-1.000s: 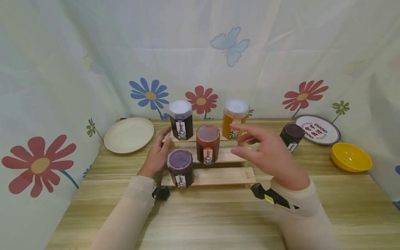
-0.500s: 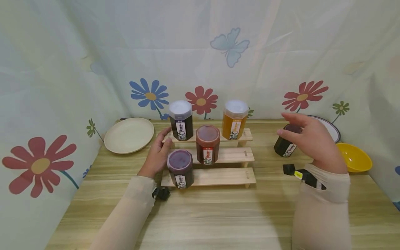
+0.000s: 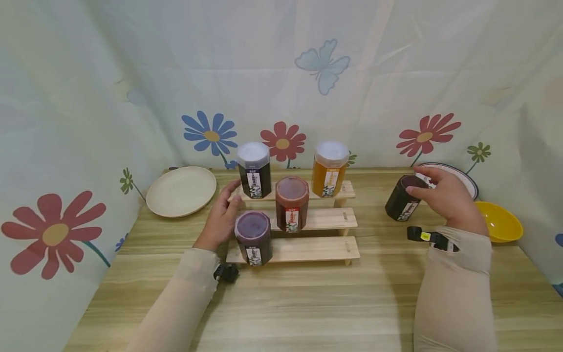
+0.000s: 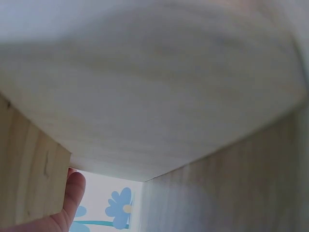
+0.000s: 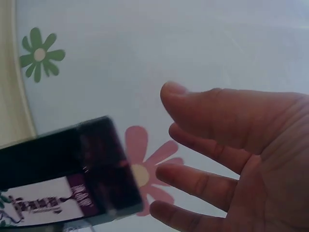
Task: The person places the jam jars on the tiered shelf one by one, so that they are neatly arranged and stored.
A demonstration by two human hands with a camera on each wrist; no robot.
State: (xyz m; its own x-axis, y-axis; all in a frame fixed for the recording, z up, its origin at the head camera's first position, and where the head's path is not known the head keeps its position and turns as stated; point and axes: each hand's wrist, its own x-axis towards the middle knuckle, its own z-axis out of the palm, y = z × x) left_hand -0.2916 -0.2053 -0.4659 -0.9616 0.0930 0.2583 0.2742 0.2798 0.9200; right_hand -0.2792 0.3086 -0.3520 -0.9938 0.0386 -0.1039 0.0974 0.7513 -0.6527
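My left hand (image 3: 222, 217) grips the left end of a three-step wooden display rack (image 3: 308, 249); the left wrist view shows its digits at the edge of a wooden panel (image 4: 36, 169). My right hand (image 3: 453, 198) is at a dark jam jar (image 3: 401, 200) standing on the table right of the rack. In the right wrist view the thumb and fingers are spread and relaxed, just off the jar's lid end (image 5: 108, 164). On the rack stand a dark jar with white lid (image 3: 254, 171), an amber jar (image 3: 330, 171), a red jar (image 3: 292, 205) and a purple-lidded jar (image 3: 254, 239).
A cream plate (image 3: 180, 190) lies at the back left. Behind the right hand is a rimmed white plate (image 3: 470, 183), partly covered, with a yellow bowl (image 3: 501, 222) beside it. A flowered curtain (image 3: 281, 73) closes off the back and sides.
My right hand has moved right from near the amber jar to the dark jar, then lowered toward its lid. The left hand and the jars on the rack stay put.
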